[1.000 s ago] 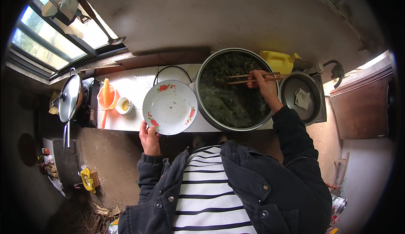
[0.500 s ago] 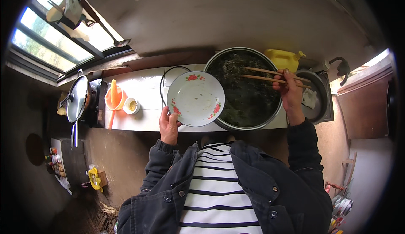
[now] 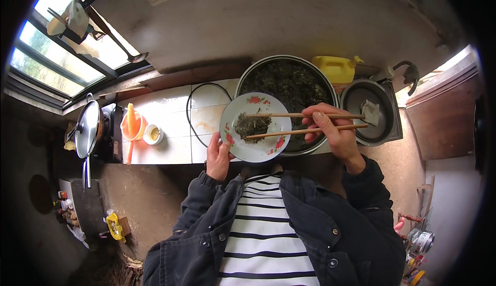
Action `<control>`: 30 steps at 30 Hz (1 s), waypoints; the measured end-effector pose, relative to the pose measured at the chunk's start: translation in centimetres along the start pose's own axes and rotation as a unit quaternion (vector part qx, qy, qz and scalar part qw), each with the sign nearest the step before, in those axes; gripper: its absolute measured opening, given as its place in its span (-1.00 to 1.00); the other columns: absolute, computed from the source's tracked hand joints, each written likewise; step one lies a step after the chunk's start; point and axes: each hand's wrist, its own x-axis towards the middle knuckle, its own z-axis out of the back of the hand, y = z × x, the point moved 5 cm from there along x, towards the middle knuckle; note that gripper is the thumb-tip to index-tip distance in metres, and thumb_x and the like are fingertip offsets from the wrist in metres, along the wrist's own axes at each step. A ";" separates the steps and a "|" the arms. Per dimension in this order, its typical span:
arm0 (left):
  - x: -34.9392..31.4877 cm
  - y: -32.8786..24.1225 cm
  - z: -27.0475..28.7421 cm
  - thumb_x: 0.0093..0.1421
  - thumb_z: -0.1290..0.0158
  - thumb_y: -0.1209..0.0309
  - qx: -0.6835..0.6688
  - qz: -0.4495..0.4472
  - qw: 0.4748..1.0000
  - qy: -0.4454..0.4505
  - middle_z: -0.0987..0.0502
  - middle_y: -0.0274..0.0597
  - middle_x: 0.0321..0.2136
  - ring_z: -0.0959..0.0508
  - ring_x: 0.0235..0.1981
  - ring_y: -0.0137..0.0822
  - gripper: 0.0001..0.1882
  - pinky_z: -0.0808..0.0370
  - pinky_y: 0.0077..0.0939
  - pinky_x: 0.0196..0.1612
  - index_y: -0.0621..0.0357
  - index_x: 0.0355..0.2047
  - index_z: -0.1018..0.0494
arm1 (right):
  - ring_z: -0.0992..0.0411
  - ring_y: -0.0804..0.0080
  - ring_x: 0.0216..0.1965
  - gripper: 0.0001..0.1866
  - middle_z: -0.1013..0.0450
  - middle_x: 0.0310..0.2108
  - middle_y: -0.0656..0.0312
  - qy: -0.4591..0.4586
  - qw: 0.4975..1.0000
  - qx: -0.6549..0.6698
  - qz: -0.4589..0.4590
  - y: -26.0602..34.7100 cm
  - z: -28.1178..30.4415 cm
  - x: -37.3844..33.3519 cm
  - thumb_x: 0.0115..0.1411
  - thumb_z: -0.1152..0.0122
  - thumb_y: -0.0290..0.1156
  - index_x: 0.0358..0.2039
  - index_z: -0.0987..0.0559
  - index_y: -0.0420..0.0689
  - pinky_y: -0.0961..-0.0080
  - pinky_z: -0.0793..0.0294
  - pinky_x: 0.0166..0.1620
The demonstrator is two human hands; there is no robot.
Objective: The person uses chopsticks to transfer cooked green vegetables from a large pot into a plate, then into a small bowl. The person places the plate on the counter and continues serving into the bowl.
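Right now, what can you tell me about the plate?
The plate is round, white and shiny, possibly enamel, with red flowers near its rim. The left hand grips its near-left edge, holding it face-up; in view it overlaps the large pot. Dark leafy food lies on it, met by the chopsticks' tips.

Left of the left hand [image 3: 218, 158]: open passage over tiled counter [image 3: 173, 111], black cable [image 3: 188, 108] intervening. Directly beyond gripped plate [image 3: 253, 152]: pot [image 3: 283, 57] obstructs.

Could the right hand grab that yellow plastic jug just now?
Probably not comfortably: the right hand grips two long wooden chopsticks. Otherwise, the yellow plastic jug looks near, just beyond the large round metal pot.
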 end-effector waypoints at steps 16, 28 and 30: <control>-2.8 -1.2 4.4 0.29 0.12 0.46 -0.057 -0.048 0.991 -0.111 -0.50 -0.34 -0.33 -0.36 -0.53 -0.60 -0.71 -0.30 -0.72 -0.50 0.20 0.01 -0.35 | -0.55 0.45 -0.44 -0.65 -0.57 -0.32 0.13 -0.123 0.992 -0.039 0.011 -10.6 6.9 11.5 0.35 -0.09 -0.23 -0.11 -0.58 -0.30 0.54 -0.61 -0.36; -2.9 -1.3 6.8 0.30 0.11 0.50 -0.091 -0.046 0.989 -0.103 -0.47 -0.17 -0.09 -0.47 -0.19 -0.39 -0.62 -0.44 -0.47 -0.14 0.27 0.13 -0.26 | -0.57 0.36 -0.46 -0.62 -0.56 -0.36 0.05 -0.151 0.987 0.058 -0.025 -14.8 8.3 15.1 0.32 -0.11 -0.23 -0.19 -0.57 -0.37 0.49 -0.65 -0.40; -2.7 -1.2 6.9 0.30 0.12 0.52 -0.095 -0.040 0.990 -0.093 -0.46 -0.09 0.02 -0.52 -0.02 -0.28 -0.58 -0.51 -0.34 0.04 0.31 0.17 -0.23 | -0.57 0.36 -0.46 -0.62 -0.55 -0.37 0.05 -0.152 0.986 0.060 -0.026 -14.9 8.1 15.2 0.31 -0.12 -0.22 -0.20 -0.57 -0.37 0.49 -0.65 -0.39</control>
